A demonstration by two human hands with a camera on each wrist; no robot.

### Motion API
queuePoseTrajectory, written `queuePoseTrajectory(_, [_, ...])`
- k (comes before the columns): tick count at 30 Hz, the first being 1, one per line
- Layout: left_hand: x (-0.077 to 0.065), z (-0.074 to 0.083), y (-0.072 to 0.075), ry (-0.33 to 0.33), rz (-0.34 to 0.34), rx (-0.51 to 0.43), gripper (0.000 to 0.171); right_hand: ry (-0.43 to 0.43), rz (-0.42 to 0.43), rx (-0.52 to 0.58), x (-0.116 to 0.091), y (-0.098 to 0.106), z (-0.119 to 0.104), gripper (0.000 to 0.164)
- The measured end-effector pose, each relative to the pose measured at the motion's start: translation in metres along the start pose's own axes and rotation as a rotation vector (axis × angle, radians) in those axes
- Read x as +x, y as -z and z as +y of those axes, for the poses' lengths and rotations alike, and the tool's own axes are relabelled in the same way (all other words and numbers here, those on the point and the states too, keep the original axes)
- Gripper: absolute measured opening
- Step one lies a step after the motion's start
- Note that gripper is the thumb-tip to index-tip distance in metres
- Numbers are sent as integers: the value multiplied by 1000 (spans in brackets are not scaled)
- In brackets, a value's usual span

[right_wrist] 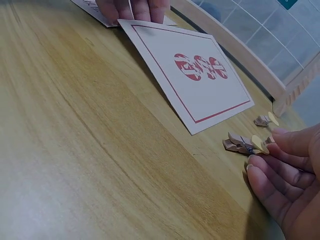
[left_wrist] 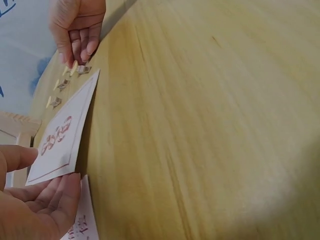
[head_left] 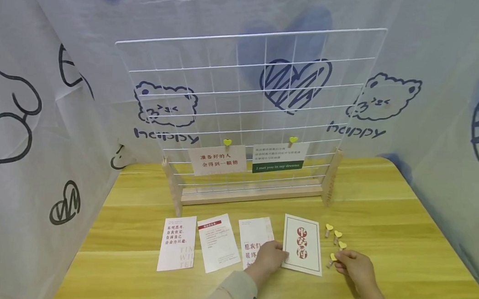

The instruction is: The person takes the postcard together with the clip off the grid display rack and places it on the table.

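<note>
My left hand (head_left: 271, 257) pinches the lower left edge of a white card (head_left: 314, 232) with red round lettering and a thin red border. In the left wrist view this card is tilted, its near edge raised off the table. My right hand (head_left: 357, 268) is at the card's right, thumb and fingertips pinching the end of a small wooden clothespin (right_wrist: 240, 144) with a yellow heart. Beside it on the table lie more heart clothespins (head_left: 337, 236). A card with dark red lettering (head_left: 255, 228) lies partly under my left hand.
A white wire grid (head_left: 248, 95) stands in a wooden base (head_left: 253, 194) behind the cards. Two cards hang on it by heart clips: a pinkish one (head_left: 218, 161) and a green-and-white one (head_left: 278, 166). Two more cards (head_left: 176, 241) lie at the left. Printed cloth surrounds the table (head_left: 391, 218).
</note>
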State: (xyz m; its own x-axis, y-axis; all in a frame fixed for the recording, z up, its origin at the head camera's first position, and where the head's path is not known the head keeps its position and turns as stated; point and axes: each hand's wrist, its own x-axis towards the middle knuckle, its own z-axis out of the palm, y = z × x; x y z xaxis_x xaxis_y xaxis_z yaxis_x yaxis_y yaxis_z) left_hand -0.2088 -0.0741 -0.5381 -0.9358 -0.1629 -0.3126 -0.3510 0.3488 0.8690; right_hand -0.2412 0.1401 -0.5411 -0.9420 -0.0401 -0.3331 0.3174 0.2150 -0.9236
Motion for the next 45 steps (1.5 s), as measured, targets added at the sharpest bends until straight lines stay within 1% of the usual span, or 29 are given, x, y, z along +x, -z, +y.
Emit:
queuePoseTrajectory(4, [0,3,3,4,-28,55,16,-5,5,-20,1,1,1,32])
queuePoseTrajectory(7, [0,7,7,-2,-45,109,19,-15,12,-42,3,2,2,35])
queuePoseTrajectory(11, [-3,9,14,-36,-62,137,21,-15,6,-93,2,4,3,39])
queuePoseTrajectory(15, [-5,5,21,-63,-106,98,19,-10,1,-119,-1,4,4,41])
queuePoseTrajectory(19, [-5,1,27,-49,-139,9,18,8,34,-171,-2,5,5,42])
queuePoseTrajectory(23, [-6,-2,34,-38,-145,-70,20,27,70,-239,-2,6,3,43])
queuePoseTrajectory(26, [-8,-2,40,-27,-161,-114,22,39,76,-260,-3,7,0,43])
queuePoseTrajectory(28, [-10,0,44,-8,-172,-134,23,54,81,-297,-3,7,-2,42])
queuePoseTrajectory(32, [-9,4,54,9,-163,-158,25,92,64,-327,-2,4,-9,40])
queuePoseTrajectory(33, [-9,5,57,16,-159,-156,26,99,60,-326,-2,2,-11,39])
queuePoseTrajectory(36, [-7,6,65,26,-141,-208,28,108,25,-230,-1,-4,-18,38])
queuePoseTrajectory(40, [-7,6,77,37,-125,-281,30,99,-7,-113,0,-15,-26,38])
queuePoseTrajectory(43, [-8,4,86,34,-120,-313,31,106,-33,-65,5,-21,-29,40])
queuePoseTrajectory(45, [-9,3,91,31,-116,-351,32,109,-60,-25,12,-24,-29,42])
